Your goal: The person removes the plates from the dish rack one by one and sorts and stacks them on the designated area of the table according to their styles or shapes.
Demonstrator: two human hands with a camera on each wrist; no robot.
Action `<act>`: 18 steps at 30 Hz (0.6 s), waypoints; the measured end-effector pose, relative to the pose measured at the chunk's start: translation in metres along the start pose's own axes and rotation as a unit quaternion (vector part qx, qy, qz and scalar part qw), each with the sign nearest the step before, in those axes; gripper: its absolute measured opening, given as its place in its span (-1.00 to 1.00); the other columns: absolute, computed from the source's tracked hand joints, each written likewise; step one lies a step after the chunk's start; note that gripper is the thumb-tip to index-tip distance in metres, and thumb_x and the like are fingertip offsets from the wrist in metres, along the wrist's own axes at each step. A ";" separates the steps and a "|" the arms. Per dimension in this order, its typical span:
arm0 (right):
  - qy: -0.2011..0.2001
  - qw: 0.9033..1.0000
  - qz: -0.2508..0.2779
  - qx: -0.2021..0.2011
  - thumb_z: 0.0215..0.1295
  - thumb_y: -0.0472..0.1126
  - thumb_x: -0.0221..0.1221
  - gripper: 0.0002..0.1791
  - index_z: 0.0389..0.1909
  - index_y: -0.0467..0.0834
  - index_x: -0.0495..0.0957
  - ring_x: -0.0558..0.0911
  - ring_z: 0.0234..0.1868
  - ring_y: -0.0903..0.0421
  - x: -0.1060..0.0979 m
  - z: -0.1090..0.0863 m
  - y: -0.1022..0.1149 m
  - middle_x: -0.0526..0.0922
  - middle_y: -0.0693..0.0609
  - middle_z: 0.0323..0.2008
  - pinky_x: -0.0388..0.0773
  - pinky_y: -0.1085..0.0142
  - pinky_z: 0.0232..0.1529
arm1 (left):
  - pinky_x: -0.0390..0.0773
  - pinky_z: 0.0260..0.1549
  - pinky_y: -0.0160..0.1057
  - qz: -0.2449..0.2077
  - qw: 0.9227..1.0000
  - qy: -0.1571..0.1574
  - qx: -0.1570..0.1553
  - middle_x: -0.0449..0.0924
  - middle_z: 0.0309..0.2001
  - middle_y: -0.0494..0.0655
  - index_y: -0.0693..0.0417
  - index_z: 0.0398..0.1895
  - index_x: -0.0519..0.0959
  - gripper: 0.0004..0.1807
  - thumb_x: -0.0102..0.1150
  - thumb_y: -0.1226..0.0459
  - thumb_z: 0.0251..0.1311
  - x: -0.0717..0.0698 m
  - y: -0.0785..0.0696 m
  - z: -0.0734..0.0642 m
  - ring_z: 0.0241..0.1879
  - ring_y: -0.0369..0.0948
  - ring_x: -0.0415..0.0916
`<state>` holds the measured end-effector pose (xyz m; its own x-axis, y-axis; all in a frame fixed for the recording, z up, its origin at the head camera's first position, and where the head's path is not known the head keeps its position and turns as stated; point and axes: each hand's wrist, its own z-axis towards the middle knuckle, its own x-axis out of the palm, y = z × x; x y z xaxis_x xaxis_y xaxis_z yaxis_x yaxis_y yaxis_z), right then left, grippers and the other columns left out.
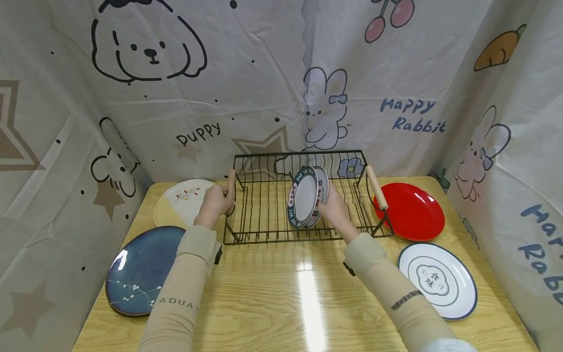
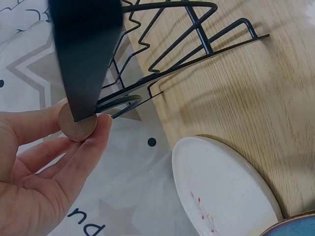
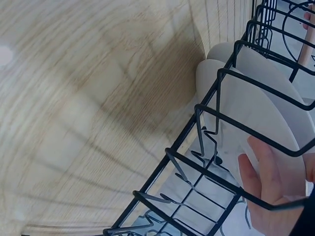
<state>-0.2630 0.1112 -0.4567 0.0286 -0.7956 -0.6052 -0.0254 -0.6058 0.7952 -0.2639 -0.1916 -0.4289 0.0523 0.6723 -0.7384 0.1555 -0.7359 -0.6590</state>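
My left hand (image 1: pixel 213 203) holds the left wooden handle (image 2: pixel 78 129) of a black wire dish rack (image 1: pixel 299 153), its thumb and fingers around the handle's round end. Two small plates lean together inside the rack near its middle. The left plate (image 1: pixel 304 198) faces me with a dark green lettered rim and white centre. Behind it, the right plate (image 1: pixel 323 182) has reddish marks on its rim and is partly hidden. My right hand (image 1: pixel 335 210) grips this right plate by its edge; in the right wrist view its fingers (image 3: pixel 266 167) lie against the white underside, behind the rack wires.
Left of the rack lie a cream-and-yellow plate (image 1: pixel 169 208) with a red sprig and a dark blue plate (image 1: pixel 142 269). At right are a red plate (image 1: pixel 411 212) and a white blue-rimmed plate (image 1: pixel 462 288). Printed cloth (image 1: pixel 246 73) hangs behind the wooden table (image 1: pixel 264 303).
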 end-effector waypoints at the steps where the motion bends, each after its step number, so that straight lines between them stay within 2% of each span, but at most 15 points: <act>1: -0.002 1.000 0.001 0.000 0.04 -0.46 0.11 -0.25 0.31 -0.23 0.07 0.49 0.02 -0.25 0.000 0.000 0.000 0.41 -0.36 0.09 0.54 0.08 -0.17 | 0.21 -0.74 -0.26 0.001 1.000 0.001 -0.002 0.60 -0.61 0.20 0.11 -0.85 0.30 -0.22 -0.50 -0.28 0.22 0.000 0.000 0.000 -0.53 -0.04 0.58; 6: -0.011 1.000 0.003 -0.001 0.04 -0.45 0.16 -0.25 0.29 -0.21 0.11 0.49 0.04 -0.24 0.002 0.000 0.001 0.40 -0.33 0.10 0.54 0.08 -0.17 | 0.22 -0.74 -0.26 -0.004 1.000 0.003 -0.010 0.59 -0.63 0.19 0.10 -0.86 0.30 -0.18 -0.55 -0.35 0.15 0.000 0.000 0.000 -0.55 -0.06 0.58; 11: -0.029 0.999 -0.007 -0.022 0.04 -0.44 0.18 -0.34 0.22 -0.24 0.22 0.51 0.01 -0.22 0.001 -0.001 0.002 0.46 -0.32 0.05 0.53 0.07 -0.15 | 0.21 -0.77 -0.26 -0.012 1.000 -0.001 -0.006 0.56 -0.67 0.19 0.09 -0.88 0.29 -0.18 -0.55 -0.36 0.14 0.001 -0.001 -0.001 -0.56 -0.06 0.58; 14: -0.035 0.999 -0.016 -0.030 0.02 -0.46 0.15 -0.39 0.18 -0.25 0.28 0.56 -0.09 -0.21 -0.003 -0.002 0.005 0.52 -0.32 -0.03 0.56 0.09 -0.23 | 0.21 -0.77 -0.26 -0.013 1.000 -0.003 -0.009 0.56 -0.67 0.19 0.09 -0.89 0.29 -0.16 -0.57 -0.37 0.12 0.001 -0.001 -0.001 -0.54 -0.06 0.58; 18: -0.037 0.998 -0.036 -0.030 -0.05 -0.48 0.10 -0.35 0.19 -0.27 0.27 0.59 -0.25 -0.17 -0.011 -0.002 0.010 0.54 -0.32 -0.10 0.56 0.15 -0.40 | 0.19 -0.78 -0.26 -0.013 1.000 -0.003 -0.009 0.58 -0.65 0.19 0.10 -0.89 0.30 -0.15 -0.58 -0.38 0.12 0.000 0.000 -0.001 -0.53 -0.06 0.59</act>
<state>-0.2621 0.1145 -0.4422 -0.0462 -0.7503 -0.6594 0.0342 -0.6609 0.7497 -0.2628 -0.1912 -0.4287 0.0420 0.6905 -0.7221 0.1747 -0.7167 -0.6752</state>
